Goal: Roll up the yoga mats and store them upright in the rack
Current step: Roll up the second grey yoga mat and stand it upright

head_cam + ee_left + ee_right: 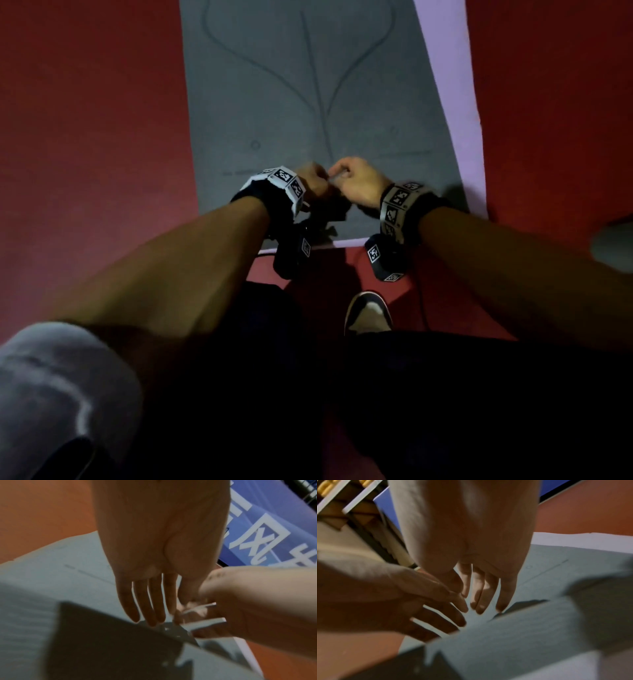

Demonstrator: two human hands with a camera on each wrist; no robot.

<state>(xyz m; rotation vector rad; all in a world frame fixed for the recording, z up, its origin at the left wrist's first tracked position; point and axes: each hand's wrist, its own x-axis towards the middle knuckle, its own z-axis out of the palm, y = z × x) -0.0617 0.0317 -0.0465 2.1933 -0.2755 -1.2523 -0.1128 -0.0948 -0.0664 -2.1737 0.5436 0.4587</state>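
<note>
Red floor (85, 137) at 9 o'clock. Flat grey rubber yoga mat (274, 102) lies unrolled over a lilac mat (445, 68), running toward 12 o'clock. Left hand (310, 183) has straight fingers. Right hand (359, 183) looks similar; views blurred, grip cannot be told.

blue banner (267, 524), large white characters, unreadable

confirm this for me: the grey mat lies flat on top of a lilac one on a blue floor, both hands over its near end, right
Not quite: the floor is red, not blue, as the head view shows. The rest holds: the grey mat lies flat on the lilac mat, with the left hand and the right hand over its near end.
</note>
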